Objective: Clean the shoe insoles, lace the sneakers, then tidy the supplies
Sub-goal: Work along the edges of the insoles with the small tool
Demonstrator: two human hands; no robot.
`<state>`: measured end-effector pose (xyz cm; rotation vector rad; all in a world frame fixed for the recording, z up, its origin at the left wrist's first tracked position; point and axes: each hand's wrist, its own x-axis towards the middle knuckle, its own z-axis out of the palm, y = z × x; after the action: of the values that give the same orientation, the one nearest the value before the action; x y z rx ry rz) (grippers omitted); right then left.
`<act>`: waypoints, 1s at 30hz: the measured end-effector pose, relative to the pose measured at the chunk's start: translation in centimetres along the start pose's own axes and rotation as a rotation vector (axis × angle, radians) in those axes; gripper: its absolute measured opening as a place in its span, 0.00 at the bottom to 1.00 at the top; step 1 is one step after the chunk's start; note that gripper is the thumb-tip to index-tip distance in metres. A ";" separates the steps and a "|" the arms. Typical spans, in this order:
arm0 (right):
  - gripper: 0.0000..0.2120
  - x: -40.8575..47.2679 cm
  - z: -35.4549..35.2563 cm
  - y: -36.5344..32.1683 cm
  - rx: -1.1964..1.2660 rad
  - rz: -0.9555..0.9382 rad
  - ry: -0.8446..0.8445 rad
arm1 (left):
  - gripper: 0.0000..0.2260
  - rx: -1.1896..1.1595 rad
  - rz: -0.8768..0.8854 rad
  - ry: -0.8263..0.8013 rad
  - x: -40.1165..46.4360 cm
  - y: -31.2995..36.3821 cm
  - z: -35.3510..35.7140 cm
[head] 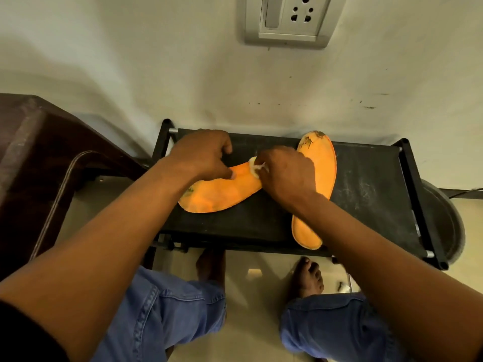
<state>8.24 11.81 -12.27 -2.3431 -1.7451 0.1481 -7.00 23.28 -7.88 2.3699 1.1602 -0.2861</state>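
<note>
Two orange insoles lie on a black rack top [366, 194]. The left insole [219, 192] lies slanted; my left hand [203, 152] holds it down, thumb pressing on its upper part, fingers curled over the far edge. My right hand [285, 173] pinches a small white wad [254, 165] and holds it against that insole's narrow end. The second insole [318, 163] lies lengthwise at the right, its middle hidden under my right wrist, worn dark spots at its far tip.
The rack stands against a pale wall with a socket plate [287, 19] above. A dark brown chair [39, 158] is at the left, a round dark object [441, 218] at the right. My bare feet and jeans are below on a tiled floor.
</note>
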 end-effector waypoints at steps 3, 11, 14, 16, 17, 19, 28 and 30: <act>0.11 0.9 -0.5 2.2 0.015 0.163 0.044 | 0.33 0.137 0.080 -0.008 0.0 1.3 1.4; 0.07 0.5 0.3 0.1 -0.022 -0.054 -0.011 | 0.34 0.312 0.067 0.023 -0.4 2.7 2.8; 0.10 1.2 -0.1 1.9 -0.023 0.085 0.027 | 0.36 0.337 0.069 0.010 -0.5 2.9 2.8; 0.12 1.7 -0.5 3.2 -0.011 0.172 0.048 | 0.36 0.344 0.061 0.011 -0.6 3.1 2.7; 0.12 1.8 -0.5 3.4 0.004 0.190 0.051 | 0.36 0.347 0.058 0.013 -0.6 3.2 2.7; 0.11 1.4 -0.4 2.9 0.021 0.141 0.038 | 0.36 0.356 0.055 0.023 -0.7 3.3 2.8; 0.11 1.0 -1.1 2.3 -0.122 0.161 0.000 | 0.39 0.390 0.057 0.034 -0.9 3.6 3.0; 0.12 1.3 -1.4 3.4 -0.128 0.252 0.006 | 0.40 0.398 0.056 0.025 -0.9 3.7 3.0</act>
<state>12.08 11.94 -11.61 -2.6463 -1.4912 0.0700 -4.63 19.22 -8.87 2.7494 1.1294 -0.5102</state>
